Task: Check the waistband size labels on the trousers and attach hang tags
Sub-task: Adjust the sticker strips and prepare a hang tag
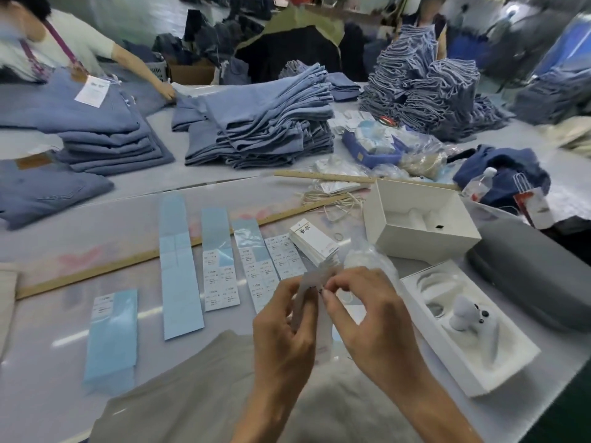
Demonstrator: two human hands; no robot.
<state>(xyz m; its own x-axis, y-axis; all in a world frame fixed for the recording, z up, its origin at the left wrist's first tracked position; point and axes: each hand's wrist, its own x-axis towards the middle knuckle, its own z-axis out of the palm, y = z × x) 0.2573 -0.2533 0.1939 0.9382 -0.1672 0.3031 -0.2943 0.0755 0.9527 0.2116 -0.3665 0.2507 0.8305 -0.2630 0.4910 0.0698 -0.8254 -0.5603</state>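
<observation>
My left hand (283, 327) grips a white hang tag (321, 334) upright in front of me. My right hand (364, 311) pinches the tag's top edge with thumb and forefinger. Just beyond my hands lies a stack of white hang tags (315, 244). Strips of size sticker sheets (220, 276) on pale blue backing lie in a row on the table. Folded blue trousers (265, 129) are piled at the far middle, with another stack (108, 145) to their left. A grey garment (179, 398) lies under my forearms.
An open white box (419, 219) and a white tray holding a white device (470, 318) sit at right, by a grey case (537, 282). Wooden rulers (105, 270), cord loops (332, 199) and plastic bags lie mid-table. Another person (64, 49) handles trousers at far left.
</observation>
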